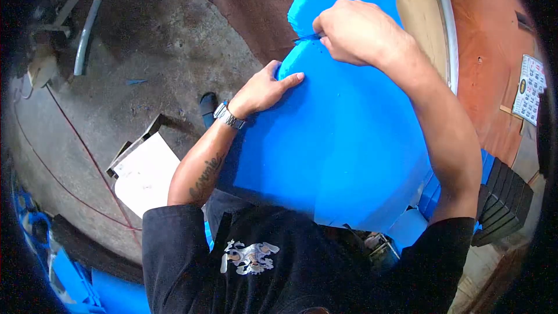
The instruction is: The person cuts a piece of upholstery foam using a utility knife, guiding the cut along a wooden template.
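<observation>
A large bright blue sheet [349, 139], possibly foam, lies in front of my body and stretches away to the top of the view. Its left side has a curved, notched outline. My left hand [264, 90] grips that edge, thumb on top and fingers curled over the side, mostly hidden. Just beyond it, my right hand [360, 32] is closed around a thin dark blade [304, 38], whose tip points left at the notch in the blue edge. The blade's handle is hidden inside my fingers.
Brown cloth [250, 11] lies beyond the sheet's left side. A curved metal rim [450, 29] runs along the right, near a calendar [529, 90] and stacked black blocks [503, 195]. On the floor side are a white panel [148, 171], a grey tube [87, 38] and a red cord [81, 134].
</observation>
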{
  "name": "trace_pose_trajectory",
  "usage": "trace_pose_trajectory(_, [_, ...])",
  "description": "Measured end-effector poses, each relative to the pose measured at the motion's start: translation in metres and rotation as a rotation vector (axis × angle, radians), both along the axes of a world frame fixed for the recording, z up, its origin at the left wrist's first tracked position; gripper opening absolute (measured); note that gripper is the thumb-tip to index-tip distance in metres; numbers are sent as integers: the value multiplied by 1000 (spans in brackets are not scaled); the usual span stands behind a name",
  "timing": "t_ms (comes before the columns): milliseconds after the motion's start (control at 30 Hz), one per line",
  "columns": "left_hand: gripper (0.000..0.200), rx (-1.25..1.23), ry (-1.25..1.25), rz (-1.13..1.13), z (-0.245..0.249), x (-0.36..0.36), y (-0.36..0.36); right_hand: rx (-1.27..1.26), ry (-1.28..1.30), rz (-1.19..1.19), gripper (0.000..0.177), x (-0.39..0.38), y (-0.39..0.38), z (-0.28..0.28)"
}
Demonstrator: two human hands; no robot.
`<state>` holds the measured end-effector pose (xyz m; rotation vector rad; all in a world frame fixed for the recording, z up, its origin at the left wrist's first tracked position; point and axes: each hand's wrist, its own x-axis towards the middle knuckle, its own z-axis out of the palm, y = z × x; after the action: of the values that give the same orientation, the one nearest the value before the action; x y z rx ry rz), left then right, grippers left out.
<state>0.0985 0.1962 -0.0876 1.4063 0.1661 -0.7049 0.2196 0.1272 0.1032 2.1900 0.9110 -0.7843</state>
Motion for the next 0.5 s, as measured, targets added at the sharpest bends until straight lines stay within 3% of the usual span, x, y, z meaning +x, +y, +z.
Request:
trace_pose_trajectory(200, [65, 2, -7, -1, -2, 0, 0, 30, -31, -14, 22, -13, 18, 58])
trace_pose_trajectory(400, [65, 70, -37, 7, -6, 0, -2, -79, -6, -22, 21, -2, 11, 1])
trace_pose_trajectory(500, [65, -2, -12, 9, -7, -1, -2, -98, -6, -3, 21, -4, 13, 21])
